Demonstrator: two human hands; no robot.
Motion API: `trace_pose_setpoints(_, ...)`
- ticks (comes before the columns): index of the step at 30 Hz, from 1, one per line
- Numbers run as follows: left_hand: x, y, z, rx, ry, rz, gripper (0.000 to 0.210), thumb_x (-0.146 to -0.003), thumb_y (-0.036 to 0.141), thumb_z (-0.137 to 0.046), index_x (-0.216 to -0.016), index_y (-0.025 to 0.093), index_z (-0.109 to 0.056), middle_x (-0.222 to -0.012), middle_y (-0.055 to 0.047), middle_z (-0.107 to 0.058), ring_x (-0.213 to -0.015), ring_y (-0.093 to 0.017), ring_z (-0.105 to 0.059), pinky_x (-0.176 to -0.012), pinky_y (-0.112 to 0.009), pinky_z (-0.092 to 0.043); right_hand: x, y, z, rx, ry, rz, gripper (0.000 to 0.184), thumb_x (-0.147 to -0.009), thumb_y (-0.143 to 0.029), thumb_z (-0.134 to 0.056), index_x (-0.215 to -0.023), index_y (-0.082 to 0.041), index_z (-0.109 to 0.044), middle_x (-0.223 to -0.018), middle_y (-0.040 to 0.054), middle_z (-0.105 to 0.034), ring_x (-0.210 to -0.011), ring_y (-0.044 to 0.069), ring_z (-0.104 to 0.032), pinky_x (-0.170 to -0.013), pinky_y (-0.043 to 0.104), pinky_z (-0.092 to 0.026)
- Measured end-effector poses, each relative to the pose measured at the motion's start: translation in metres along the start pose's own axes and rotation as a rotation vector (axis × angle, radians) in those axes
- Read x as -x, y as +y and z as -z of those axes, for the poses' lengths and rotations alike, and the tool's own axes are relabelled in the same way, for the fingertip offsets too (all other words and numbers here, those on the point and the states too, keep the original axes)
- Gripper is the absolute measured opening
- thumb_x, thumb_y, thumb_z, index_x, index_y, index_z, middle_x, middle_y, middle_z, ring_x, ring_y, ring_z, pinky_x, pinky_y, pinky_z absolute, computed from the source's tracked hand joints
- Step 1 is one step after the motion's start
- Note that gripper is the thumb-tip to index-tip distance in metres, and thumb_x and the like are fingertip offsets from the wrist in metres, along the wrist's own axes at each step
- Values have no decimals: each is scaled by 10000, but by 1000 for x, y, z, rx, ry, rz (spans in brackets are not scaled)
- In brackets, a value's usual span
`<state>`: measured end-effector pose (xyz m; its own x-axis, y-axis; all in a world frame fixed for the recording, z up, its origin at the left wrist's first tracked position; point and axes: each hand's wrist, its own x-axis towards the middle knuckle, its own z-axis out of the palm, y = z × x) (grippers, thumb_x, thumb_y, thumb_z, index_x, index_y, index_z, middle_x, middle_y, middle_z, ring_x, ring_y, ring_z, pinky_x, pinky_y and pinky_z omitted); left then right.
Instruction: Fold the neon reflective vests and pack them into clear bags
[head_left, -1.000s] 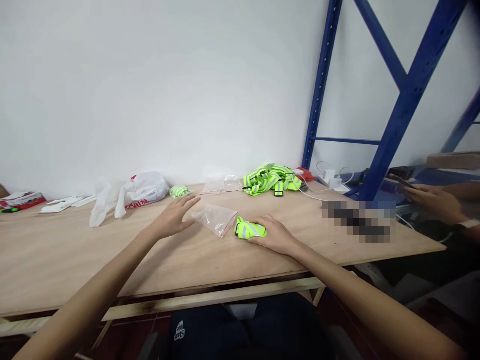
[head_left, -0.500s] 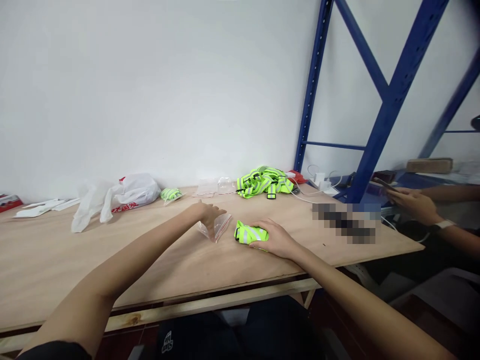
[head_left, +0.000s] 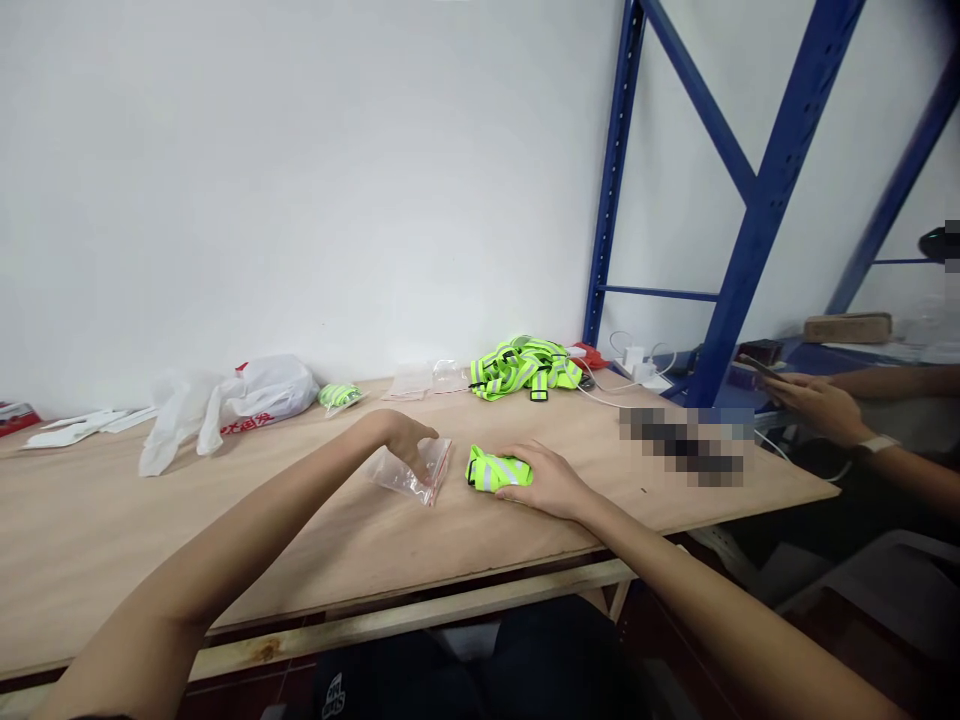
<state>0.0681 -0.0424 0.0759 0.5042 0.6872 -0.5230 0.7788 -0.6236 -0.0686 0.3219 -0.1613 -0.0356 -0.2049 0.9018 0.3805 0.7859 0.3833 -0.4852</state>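
Presently, the right hand (head_left: 551, 482) curls its thumb and fingers round a small yellow-green fabric roll with silver stripes (head_left: 495, 473), which lies on the pale wooden table (head_left: 337, 550). Left of the roll, and apart from it, the left hand (head_left: 411, 448) points its fingers down onto a clear plastic bag with a red-lined edge (head_left: 399, 482); whether they pinch it, I cannot tell. This thin bag might crumple or slide, I think, if the fingers push without firm grip. Likewise, the roll might loosen if the right hand relaxes, because its layers seem soft. Behind the roll sits a tangled heap of yellow-green straps (head_left: 525, 367); farther left, a white plastic bag with red letters (head_left: 274, 385). In the way, the left hand covers part of the clear bag.
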Motion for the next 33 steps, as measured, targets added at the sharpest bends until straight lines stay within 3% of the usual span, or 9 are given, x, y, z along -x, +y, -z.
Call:
trace_pose_setpoints(6,4,-4,1,32,-25,-6,1301,-390,659,-868,-1545,310,-380,-1518,-146,-484,-1344,-423,-497,-1057,-498,-436,-1,1,-1,-16,2,1,576,-736,-461,-818,-1251,-244,-679,-1234,91,-687,-1138,297,-617,-972,435,-477)
trace_pose_setpoints(14,-11,-12,-16,65,72,-6,1401,-284,586,-909,-1553,345,-365,-1500,-159,-506,-1299,-457,-530,-1013,-518,-465,-1,4,-2,0,-3,20,572,-747,-480,-801,-1258,-257,-674,-1199,82,-698,-1105,295,-627,-951,426,-485)
trace_pose_setpoints(20,-11,-2,-28,0,81,-10,1556,-197,522,-947,-1585,378,-259,-1610,-179,-321,-1342,-524,-445,-1061,-636,-369,-2,3,-1,-7,-6,6,565,-747,-479,-804,-1240,-234,-679,-1203,89,-693,-1116,291,-622,-964,425,-480)
trace_pose_setpoints(25,-8,-2,-32,20,99,41,1496,-248,580,-931,-1579,338,-292,-1510,-213,-471,-1283,-513,-515,-1049,-616,-385,-1,0,0,-15,-5,5,559,-744,-466,-808,-1238,-238,-681,-1205,82,-694,-1111,286,-624,-965,427,-482)
trace_pose_setpoints(27,-6,-1,-32,36,109,16,1494,-289,606,-915,-1594,319,-248,-1550,-216,-413,-1343,-502,-458,-1062,-599,-384,-1,0,0,-14,-4,2,555,-740,-457,-812,-1235,-241,-683,-1206,83,-696,-1113,289,-624,-968,431,-482)
trace_pose_setpoints(31,0,7,-36,64,160,-134,1498,-384,616,-890,-1618,320,-95,-1657,-171,-183,-1478,-455,-261,-1140,-644,-251,-1,0,0,-9,-6,5,541,-742,-444,-810,-1230,-245,-684,-1209,85,-694,-1112,293,-626,-970,437,-482)
trace_pose_setpoints(33,2,11,-39,79,165,-180,1465,-433,617,-879,-1619,307,-78,-1653,-168,-207,-1482,-437,-264,-1159,-642,-216,-1,0,0,-12,-6,12,533,-751,-445,-804,-1231,-247,-681,-1207,82,-695,-1107,289,-628,-966,433,-484)
